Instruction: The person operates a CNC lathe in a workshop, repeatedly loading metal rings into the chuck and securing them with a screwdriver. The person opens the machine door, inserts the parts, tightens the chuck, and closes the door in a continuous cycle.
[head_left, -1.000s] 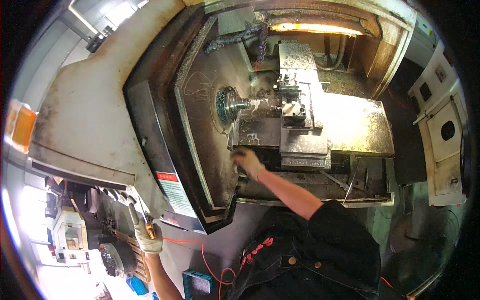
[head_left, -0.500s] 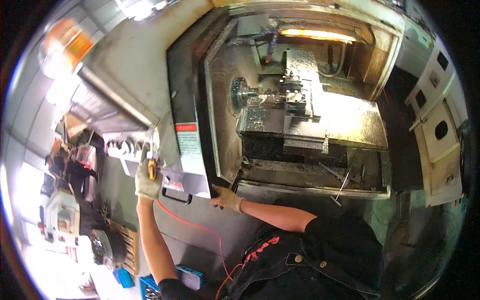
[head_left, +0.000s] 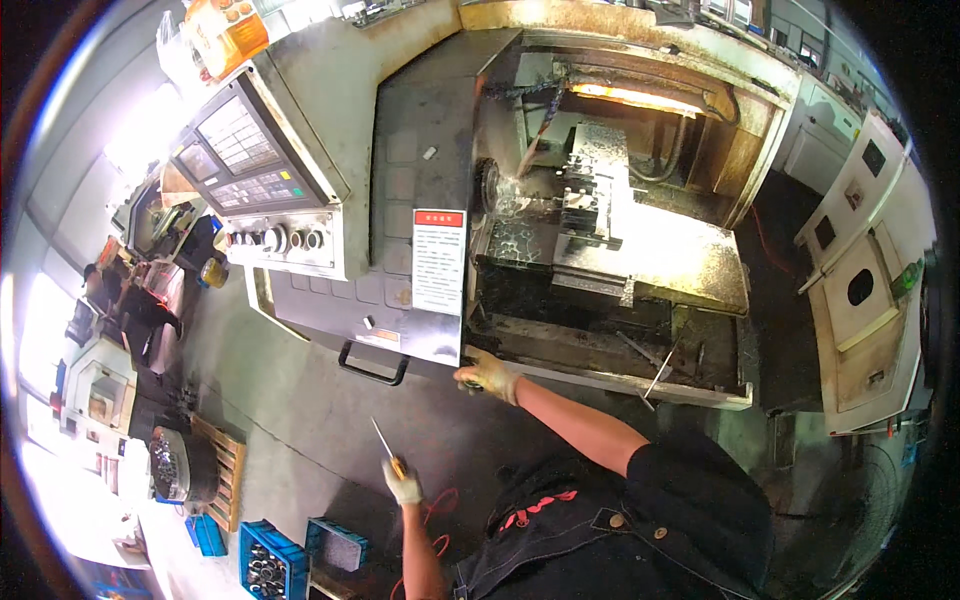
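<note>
My left hand (head_left: 404, 484), gloved in off-white, hangs low in front of the machine. It is closed round the orange handle of an air blow gun (head_left: 398, 467), whose thin nozzle points up and away. A red hose (head_left: 440, 508) loops beside that wrist. My gloved right hand (head_left: 490, 377) is at the lower right corner of the lathe's sliding door (head_left: 395, 300), fingers curled against its edge. Through the opening I see the chuck (head_left: 487, 186), with pale spray around it, and the tool block (head_left: 585, 205) to its right.
The control panel (head_left: 250, 150) stands left of the door, above a row of knobs. A black door handle (head_left: 372, 366) sticks out below. A T-shaped metal rod (head_left: 660, 375) leans on the machine's front edge. Blue crates (head_left: 272, 545) are on the floor at lower left, near a wooden pallet (head_left: 222, 470).
My left hand has dropped from beside the control panel to low in front, still holding the air blow gun. The door has slid right, covering more of the opening, with my right hand at its edge.
</note>
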